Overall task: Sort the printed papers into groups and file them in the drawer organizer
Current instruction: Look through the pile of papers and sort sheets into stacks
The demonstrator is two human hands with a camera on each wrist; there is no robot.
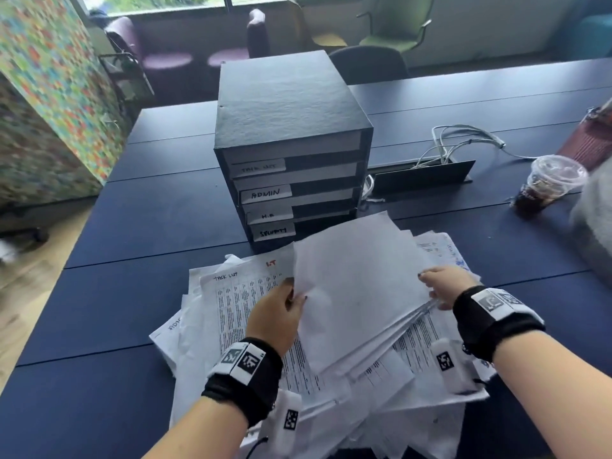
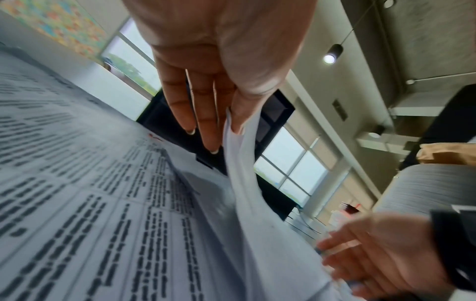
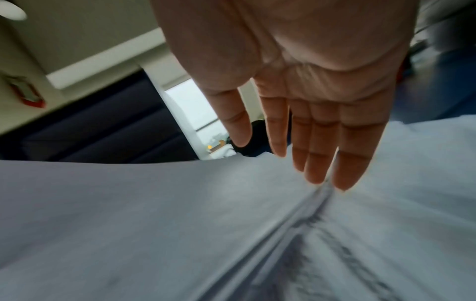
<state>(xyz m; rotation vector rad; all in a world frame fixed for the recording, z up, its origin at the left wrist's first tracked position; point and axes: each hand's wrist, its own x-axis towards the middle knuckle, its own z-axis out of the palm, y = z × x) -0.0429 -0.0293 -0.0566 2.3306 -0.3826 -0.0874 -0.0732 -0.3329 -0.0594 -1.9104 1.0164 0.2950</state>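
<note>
A long dark blue table (image 1: 139,200) with flat matte panels carries everything. On it stands a black, grainy cardboard drawer organizer (image 1: 288,134), box-shaped, with four shallow drawers tagged with white handwritten labels; one reads ADMIN. Just in front of it sprawls a loose heap of printed papers (image 1: 231,326), thin white sheets with dense tables of text, overlapping at all angles. A bundle of blank-backed sheets (image 1: 357,293) is raised off the heap, tilted up on its left side.

The left hand (image 1: 276,314) pinches the bundle's left edge between thumb and fingers, the other fingers held nearly straight. The right hand (image 1: 445,284) lies flat on the bundle's right edge, fingers straight and together, grasping nothing.

To the right stand a clear plastic cup (image 1: 546,187) of dark drink, a tangle of white cables (image 1: 463,140) and a low black flap (image 1: 424,175).
</note>
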